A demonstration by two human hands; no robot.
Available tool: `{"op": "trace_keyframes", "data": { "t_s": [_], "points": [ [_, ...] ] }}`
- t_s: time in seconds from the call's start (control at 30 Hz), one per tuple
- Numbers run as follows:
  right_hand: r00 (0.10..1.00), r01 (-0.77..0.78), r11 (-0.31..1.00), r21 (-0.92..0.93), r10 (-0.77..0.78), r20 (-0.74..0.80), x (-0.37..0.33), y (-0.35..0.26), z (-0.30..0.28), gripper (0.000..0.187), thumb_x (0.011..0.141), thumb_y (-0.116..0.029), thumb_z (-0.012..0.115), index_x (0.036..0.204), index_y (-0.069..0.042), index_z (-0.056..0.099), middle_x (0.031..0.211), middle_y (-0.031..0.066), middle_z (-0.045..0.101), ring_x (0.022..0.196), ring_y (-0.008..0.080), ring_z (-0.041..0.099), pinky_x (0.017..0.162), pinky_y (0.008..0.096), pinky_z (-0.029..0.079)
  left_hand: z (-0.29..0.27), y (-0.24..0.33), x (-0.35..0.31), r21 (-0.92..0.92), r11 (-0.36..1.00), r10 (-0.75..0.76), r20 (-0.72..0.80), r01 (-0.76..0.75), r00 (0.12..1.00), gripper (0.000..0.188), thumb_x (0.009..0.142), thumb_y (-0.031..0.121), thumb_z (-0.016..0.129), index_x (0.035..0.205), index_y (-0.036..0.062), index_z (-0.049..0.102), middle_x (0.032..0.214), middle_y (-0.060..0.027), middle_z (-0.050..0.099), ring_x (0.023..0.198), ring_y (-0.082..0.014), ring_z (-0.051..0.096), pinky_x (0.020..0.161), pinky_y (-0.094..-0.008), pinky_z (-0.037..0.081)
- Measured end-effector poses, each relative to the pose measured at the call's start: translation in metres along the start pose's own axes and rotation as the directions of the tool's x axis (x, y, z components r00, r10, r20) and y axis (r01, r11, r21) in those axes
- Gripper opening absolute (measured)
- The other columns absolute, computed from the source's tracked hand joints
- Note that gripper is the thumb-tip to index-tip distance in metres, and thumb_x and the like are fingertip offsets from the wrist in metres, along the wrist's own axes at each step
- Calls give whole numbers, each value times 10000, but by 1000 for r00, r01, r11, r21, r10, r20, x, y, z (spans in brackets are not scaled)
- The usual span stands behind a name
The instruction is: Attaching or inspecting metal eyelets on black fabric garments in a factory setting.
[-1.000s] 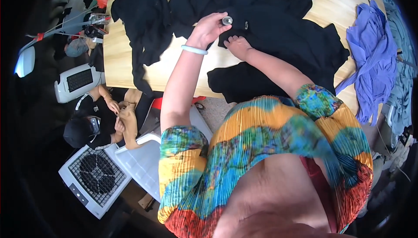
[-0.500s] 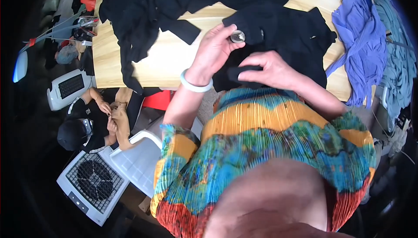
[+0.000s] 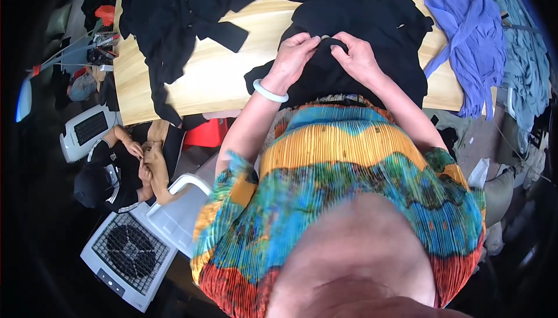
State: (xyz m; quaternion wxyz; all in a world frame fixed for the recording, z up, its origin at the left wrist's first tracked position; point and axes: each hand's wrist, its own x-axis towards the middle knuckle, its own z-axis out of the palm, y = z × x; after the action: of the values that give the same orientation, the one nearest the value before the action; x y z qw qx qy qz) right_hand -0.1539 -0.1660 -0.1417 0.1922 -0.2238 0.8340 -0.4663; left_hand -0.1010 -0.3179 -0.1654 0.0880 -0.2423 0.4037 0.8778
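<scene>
A black garment (image 3: 372, 18) lies spread on the table in front of me. My left hand (image 3: 295, 57) is closed in a pinch at the garment's near part, with a pale bracelet on its wrist. At its fingertips shows a small round metal piece (image 3: 325, 37), mostly hidden, so I cannot make out its exact kind. My right hand (image 3: 356, 59) pinches a raised fold of the black cloth just beside it. The two hands' fingertips almost meet.
More black garments (image 3: 157, 21) lie at the table's left and far side. A purple garment (image 3: 465, 33) hangs over the right end, beside grey-blue cloth (image 3: 520, 56). At left a seated person (image 3: 113, 172) handles brown cloth, near a white chair (image 3: 180, 213) and a fan unit (image 3: 131, 254).
My hands have come together at the cloth. The right hand has moved up and now pinches a fold; the left has turned, its round metal piece now mostly covered. The view has shifted slightly.
</scene>
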Motion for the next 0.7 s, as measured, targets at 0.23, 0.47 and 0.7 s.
{"op": "trace_keyframes", "data": {
  "t_s": [0.23, 0.47, 0.7],
  "points": [
    [989, 103, 993, -54, -108, -102, 0, 3, -3, 159, 741, -151, 554, 847, -33, 568, 651, 145, 566, 547, 226, 552, 530, 314, 425, 5, -15, 13, 141, 978, 166, -102, -151, 981, 123, 793, 76, 583, 674, 52, 566, 625, 29, 506, 579, -39, 458, 530, -177, 362],
    [993, -113, 994, -11, 113, -47, 9, 9, -1, 202, 720, -168, 583, 880, -44, 589, 742, 154, 603, 632, 260, 589, 621, 322, 460, 6, -19, 15, 465, 857, 299, -97, -222, 949, 107, 756, 69, 601, 707, -24, 581, 584, 3, 526, 547, -45, 444, 492, -212, 364],
    [992, -128, 992, -23, 128, 5, 18, 19, -1, 262, 728, -186, 569, 920, -10, 597, 828, 141, 621, 746, 222, 604, 714, 296, 457, -3, -25, 18, 751, 547, 511, 50, -369, 858, 113, 724, 57, 611, 743, -41, 557, 626, -112, 528, 545, -171, 519, 513, -264, 401]
  ]
}}
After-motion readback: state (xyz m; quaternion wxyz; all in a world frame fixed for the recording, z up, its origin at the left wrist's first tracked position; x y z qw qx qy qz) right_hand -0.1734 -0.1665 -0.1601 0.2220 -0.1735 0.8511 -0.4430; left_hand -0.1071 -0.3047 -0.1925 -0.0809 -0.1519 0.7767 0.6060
